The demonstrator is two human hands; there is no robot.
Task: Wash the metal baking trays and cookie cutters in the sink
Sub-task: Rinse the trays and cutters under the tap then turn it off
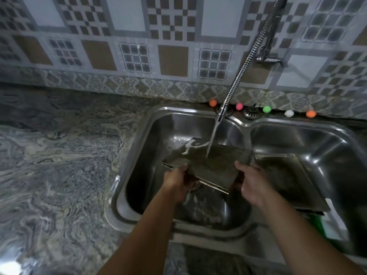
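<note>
A marbled counter (59,155) surrounds a double sink (143,135). The tray (210,165) lies level over the left basin under the tap's stream (211,139), left hand (179,181) and right hand (251,181) gripping its near corners, long axis running left to right.

Two hands, the left hand (179,180) and right hand (251,182), at centre frame. Two baking trays: one tray (208,161) mid-frame, a second tray (286,175) right of it. Two sink basins (139,155), one faucet (241,74), and five coloured balls (239,106) along the sink's back edge.
</note>
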